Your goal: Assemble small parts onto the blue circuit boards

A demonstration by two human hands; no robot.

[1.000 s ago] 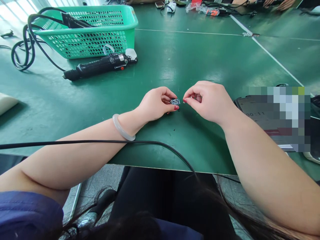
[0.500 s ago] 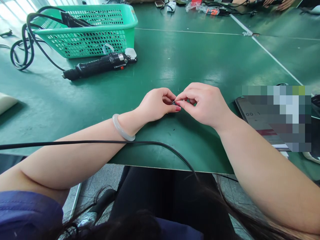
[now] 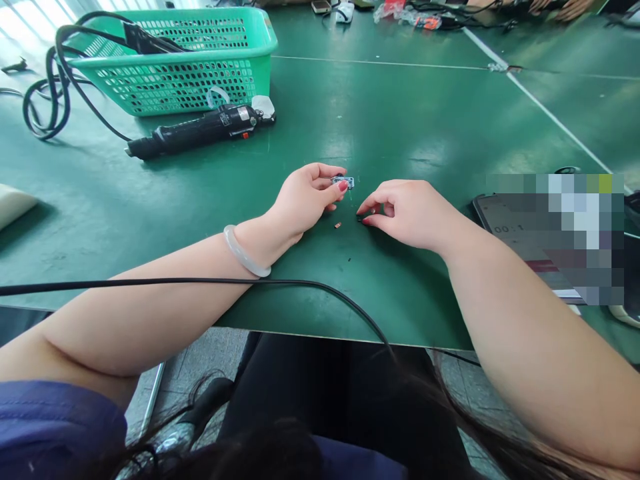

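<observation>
My left hand [image 3: 309, 200] pinches a small circuit board [image 3: 345, 181], whitish-blue with dark parts, between thumb and fingers just above the green table. To its right, my right hand [image 3: 400, 212] is closed in a pinch low over the tabletop. A tiny dark piece [image 3: 360, 218] shows at its fingertips, too small to name. Between the hands lies a small copper-coloured piece [image 3: 338, 225]. Nearer to me is a tiny black bit [image 3: 349, 259] on the table.
A black electric screwdriver [image 3: 200, 131] lies before a green perforated basket [image 3: 175, 83] with black cables. A thin black cable [image 3: 300, 284] crosses above my left forearm. On the right is a partly blurred phone-like device [image 3: 505, 230]. Another person's hands [image 3: 570, 8] are at the far edge.
My hands have come apart. The left has lifted the circuit board slightly away, and the right has drawn back and down. The copper-coloured piece now shows on the table between them.
</observation>
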